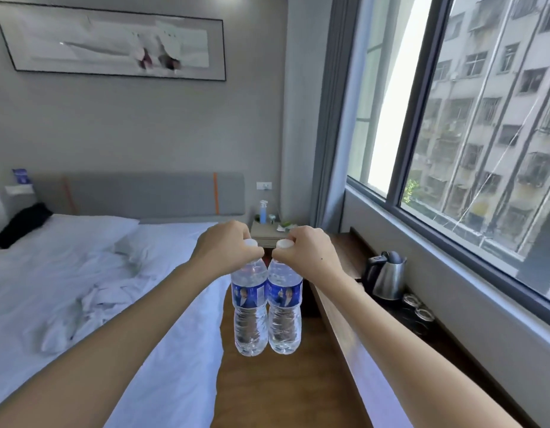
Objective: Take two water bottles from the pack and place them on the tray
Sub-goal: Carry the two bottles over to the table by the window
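Two clear water bottles with blue labels and white caps hang side by side in the air over the wooden floor strip beside the bed. My left hand [226,247] grips the neck of the left bottle [249,307]. My right hand [307,253] grips the neck of the right bottle [284,307]. The two bottles touch each other. A dark tray [400,310] lies on the wooden ledge to the right, under the window. The pack is out of sight.
On the tray stand a steel kettle [385,274] and upturned glasses [417,307]. The white bed [82,288] fills the left. A nightstand [267,233] with a spray bottle sits ahead. The window [468,134] runs along the right wall.
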A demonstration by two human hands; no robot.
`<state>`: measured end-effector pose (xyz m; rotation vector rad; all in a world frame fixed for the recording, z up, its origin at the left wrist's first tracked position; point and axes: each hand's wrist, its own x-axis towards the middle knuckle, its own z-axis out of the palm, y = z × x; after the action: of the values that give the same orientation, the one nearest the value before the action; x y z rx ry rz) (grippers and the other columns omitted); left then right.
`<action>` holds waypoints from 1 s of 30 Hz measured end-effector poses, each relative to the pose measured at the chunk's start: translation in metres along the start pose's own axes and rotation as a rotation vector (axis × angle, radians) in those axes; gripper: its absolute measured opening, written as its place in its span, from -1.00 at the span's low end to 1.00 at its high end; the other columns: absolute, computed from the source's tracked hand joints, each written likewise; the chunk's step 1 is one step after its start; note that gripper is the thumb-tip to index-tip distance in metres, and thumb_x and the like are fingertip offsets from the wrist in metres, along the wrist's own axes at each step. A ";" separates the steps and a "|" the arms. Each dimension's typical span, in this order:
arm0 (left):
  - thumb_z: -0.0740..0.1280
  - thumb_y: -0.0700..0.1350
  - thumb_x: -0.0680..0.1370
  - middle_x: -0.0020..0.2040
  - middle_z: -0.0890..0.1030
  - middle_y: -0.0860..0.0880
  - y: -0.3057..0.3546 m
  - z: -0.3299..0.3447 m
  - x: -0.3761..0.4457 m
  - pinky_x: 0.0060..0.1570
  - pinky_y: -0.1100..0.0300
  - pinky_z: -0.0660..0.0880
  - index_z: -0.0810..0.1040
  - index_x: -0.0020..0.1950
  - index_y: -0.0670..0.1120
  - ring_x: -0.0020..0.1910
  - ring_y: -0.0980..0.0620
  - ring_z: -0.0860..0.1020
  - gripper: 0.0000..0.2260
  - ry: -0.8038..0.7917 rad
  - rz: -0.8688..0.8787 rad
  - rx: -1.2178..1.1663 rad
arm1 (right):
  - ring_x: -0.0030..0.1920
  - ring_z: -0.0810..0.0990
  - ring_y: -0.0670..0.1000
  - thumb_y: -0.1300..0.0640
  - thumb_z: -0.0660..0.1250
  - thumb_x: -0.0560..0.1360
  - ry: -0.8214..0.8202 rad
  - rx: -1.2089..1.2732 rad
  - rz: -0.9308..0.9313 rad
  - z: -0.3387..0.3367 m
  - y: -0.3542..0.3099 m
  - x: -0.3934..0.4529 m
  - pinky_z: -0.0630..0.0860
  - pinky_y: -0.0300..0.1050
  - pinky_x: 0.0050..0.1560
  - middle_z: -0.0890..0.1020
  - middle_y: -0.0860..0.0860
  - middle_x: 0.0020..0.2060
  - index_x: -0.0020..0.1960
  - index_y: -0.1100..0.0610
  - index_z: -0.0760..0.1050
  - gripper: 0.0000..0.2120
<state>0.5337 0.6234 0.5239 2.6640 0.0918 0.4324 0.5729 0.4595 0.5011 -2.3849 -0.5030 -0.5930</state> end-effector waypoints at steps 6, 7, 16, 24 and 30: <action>0.38 0.02 0.28 -0.32 0.58 0.02 -0.009 0.017 0.110 -0.39 0.20 0.32 0.53 -0.26 -0.03 -0.25 -0.04 0.55 -0.85 0.016 -0.069 0.046 | -0.49 0.08 -0.01 -0.03 0.17 0.13 -0.014 0.083 -0.108 0.044 0.040 0.111 0.09 -0.17 -0.54 0.11 -0.02 -0.58 -0.51 0.08 0.09 -0.71; 0.38 0.02 0.28 -0.32 0.58 0.03 -0.011 0.019 0.128 -0.39 0.20 0.31 0.53 -0.26 -0.03 -0.24 -0.03 0.55 -0.85 0.030 -0.080 0.052 | -0.50 0.07 -0.01 -0.03 0.17 0.12 -0.011 0.095 -0.123 0.051 0.045 0.130 0.08 -0.17 -0.54 0.10 -0.02 -0.59 -0.52 0.08 0.08 -0.72; 0.38 0.03 0.31 -0.30 0.60 0.02 -0.051 0.045 0.286 -0.41 0.22 0.30 0.54 -0.25 -0.03 -0.24 -0.04 0.55 -0.85 0.094 -0.104 0.076 | -0.50 0.11 -0.04 0.06 0.31 0.22 -0.060 0.123 -0.165 0.123 0.091 0.282 0.14 -0.19 -0.50 0.18 -0.04 -0.59 -0.51 0.10 0.15 -0.66; 0.39 0.02 0.30 -0.30 0.59 0.01 -0.109 0.084 0.429 -0.38 0.20 0.35 0.53 -0.27 -0.02 -0.22 -0.05 0.55 -0.86 0.029 -0.036 0.059 | -0.48 0.17 -0.01 0.05 0.32 0.22 -0.063 0.088 -0.081 0.210 0.127 0.395 0.21 -0.18 -0.47 0.24 -0.02 -0.58 -0.48 0.17 0.27 -0.71; 0.40 0.01 0.29 -0.28 0.57 0.02 -0.129 0.095 0.540 -0.36 0.18 0.35 0.52 -0.24 -0.03 -0.19 -0.09 0.54 -0.84 0.018 0.071 0.041 | -0.51 0.23 -0.05 0.00 0.36 0.24 0.031 0.066 0.000 0.249 0.152 0.479 0.17 -0.20 -0.50 0.30 -0.06 -0.57 -0.49 0.02 0.22 -0.68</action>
<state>1.0765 0.7720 0.5414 2.7106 0.0121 0.4816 1.1135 0.6072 0.5044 -2.3104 -0.5019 -0.6033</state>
